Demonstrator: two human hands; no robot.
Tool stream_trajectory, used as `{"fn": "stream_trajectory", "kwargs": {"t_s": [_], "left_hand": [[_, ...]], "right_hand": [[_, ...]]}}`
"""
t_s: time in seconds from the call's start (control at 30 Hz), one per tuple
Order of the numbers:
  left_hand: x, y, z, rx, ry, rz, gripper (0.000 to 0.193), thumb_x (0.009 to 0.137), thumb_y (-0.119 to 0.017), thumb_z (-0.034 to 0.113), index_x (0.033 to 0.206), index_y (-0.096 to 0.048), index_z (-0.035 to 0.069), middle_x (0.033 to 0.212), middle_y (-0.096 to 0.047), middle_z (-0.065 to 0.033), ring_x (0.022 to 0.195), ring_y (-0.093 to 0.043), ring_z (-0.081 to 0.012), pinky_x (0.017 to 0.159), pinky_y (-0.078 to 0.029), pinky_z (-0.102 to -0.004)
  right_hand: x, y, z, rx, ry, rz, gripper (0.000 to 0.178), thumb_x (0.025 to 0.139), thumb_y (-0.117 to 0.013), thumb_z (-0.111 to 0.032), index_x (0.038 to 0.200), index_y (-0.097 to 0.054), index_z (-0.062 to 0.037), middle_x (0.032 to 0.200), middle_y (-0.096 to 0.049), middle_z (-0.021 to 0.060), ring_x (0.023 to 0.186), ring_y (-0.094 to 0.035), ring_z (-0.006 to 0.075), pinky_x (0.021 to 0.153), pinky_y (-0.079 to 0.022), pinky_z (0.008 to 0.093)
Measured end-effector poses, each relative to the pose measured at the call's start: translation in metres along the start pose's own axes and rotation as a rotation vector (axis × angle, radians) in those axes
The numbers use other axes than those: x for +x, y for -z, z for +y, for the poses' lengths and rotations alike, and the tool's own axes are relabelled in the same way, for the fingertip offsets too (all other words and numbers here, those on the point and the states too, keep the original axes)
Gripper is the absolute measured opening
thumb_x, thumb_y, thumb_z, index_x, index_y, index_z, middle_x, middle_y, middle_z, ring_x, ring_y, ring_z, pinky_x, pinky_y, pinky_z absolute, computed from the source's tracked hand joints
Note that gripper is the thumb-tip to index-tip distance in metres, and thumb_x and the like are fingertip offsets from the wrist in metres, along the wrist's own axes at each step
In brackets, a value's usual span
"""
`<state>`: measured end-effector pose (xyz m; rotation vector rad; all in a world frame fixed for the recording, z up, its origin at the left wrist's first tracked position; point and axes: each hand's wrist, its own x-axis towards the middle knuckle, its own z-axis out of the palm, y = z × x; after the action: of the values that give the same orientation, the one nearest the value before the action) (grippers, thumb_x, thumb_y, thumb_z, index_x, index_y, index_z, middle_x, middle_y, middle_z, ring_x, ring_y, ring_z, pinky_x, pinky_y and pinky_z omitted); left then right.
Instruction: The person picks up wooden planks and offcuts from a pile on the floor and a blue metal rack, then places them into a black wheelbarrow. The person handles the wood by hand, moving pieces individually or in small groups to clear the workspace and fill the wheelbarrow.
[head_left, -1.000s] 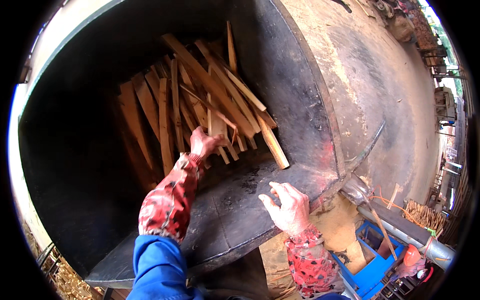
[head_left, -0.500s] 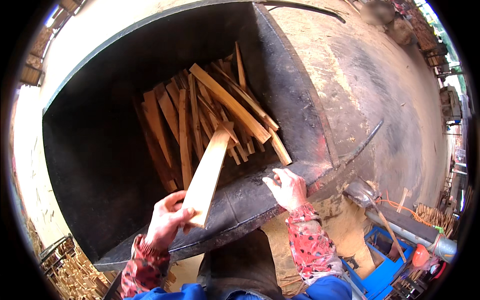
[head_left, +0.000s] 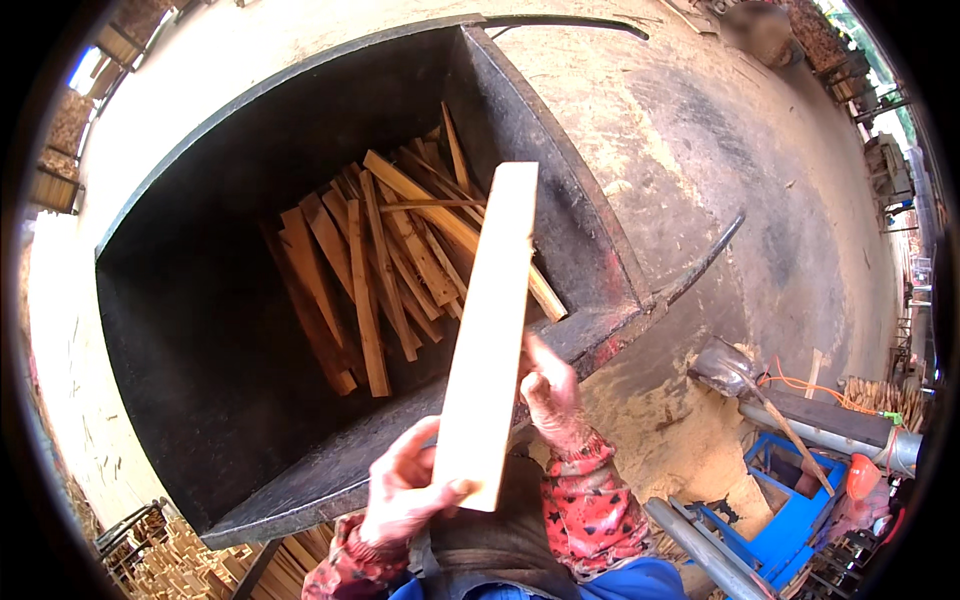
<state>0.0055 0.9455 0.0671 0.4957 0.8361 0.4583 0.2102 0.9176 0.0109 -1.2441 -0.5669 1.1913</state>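
A long, pale wooden board [head_left: 490, 330] slants up over the front wall of a dark metal bin [head_left: 560, 130]. My left hand [head_left: 405, 490] grips its lower end, thumb on the face and fingers behind. At the board's right edge is my right hand [head_left: 555, 400], its fingers curled against the edge and partly hidden behind it. Beyond the board, several wooden strips [head_left: 368, 300] lie heaped in the bin, one thin strip crossing the others.
A curved metal bar [head_left: 705, 265] sticks out from the bin's right corner. To the right are a shovel [head_left: 725, 368], sawdust on the floor and a blue metal frame [head_left: 775, 545]. Stacked wood pieces [head_left: 180, 560] stand at the lower left.
The board has been lifted off the heap and drawn toward me, turning more upright. My right hand has moved left from the bin's rim to the board's edge.
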Motion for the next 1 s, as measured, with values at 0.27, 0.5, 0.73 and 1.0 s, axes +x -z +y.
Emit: {"fn": "stream_trajectory", "kwargs": {"t_s": [0.27, 0.5, 0.73, 1.0], "left_hand": [[0.041, -0.001, -0.009, 0.153, 0.123, -0.443, 0.056, 0.083, -0.071, 0.001, 0.132, -0.043, 0.0, 0.089, -0.065, -0.009, 0.083, -0.062, -0.0121, 0.075, -0.051, -0.0261], [0.158, 0.057, -0.047, 0.8, -0.091, -0.211, 0.039, 0.087, -0.069, 0.016, 0.117, -0.053, -0.003, 0.085, -0.066, -0.0097, 0.077, -0.063, -0.0151, 0.068, -0.053, -0.0284], [0.303, 0.051, -0.087, 1.419, -0.452, -0.154, 0.04, 0.072, -0.072, 0.018, 0.102, -0.054, -0.001, 0.098, -0.059, -0.0194, 0.096, -0.057, -0.0384, 0.081, -0.048, -0.044], [0.444, 0.029, -0.109, 1.72, -0.831, -0.231, 0.069, 0.07, -0.073, 0.023, 0.129, -0.046, -0.001, 0.139, -0.042, -0.019, 0.132, -0.036, -0.0368, 0.108, -0.032, -0.044]], "right_hand": [[-0.02, 0.027, -0.052, -0.326, 0.009, 0.147, 0.047, 0.084, -0.06, -0.005, 0.128, -0.045, 0.0059, 0.111, -0.059, 0.0111, 0.102, -0.057, 0.0181, 0.088, -0.047, 0.0313], [-0.028, 0.089, -0.08, -1.275, 0.175, 0.455, 0.053, 0.083, -0.06, -0.003, 0.131, -0.041, 0.0105, 0.11, -0.061, 0.031, 0.098, -0.064, 0.0374, 0.085, -0.051, 0.0419], [-0.003, 0.17, -0.021, -1.452, 0.007, 0.436, 0.071, 0.082, -0.058, 0.0, 0.142, -0.02, 0.0037, 0.113, -0.057, 0.0327, 0.099, -0.06, 0.045, 0.084, -0.049, 0.0477], [0.002, 0.159, -0.027, -1.45, 0.005, 0.405, 0.069, 0.083, -0.058, -0.001, 0.142, -0.022, 0.0067, 0.116, -0.055, 0.0336, 0.1, -0.059, 0.0471, 0.085, -0.048, 0.0474]]}}
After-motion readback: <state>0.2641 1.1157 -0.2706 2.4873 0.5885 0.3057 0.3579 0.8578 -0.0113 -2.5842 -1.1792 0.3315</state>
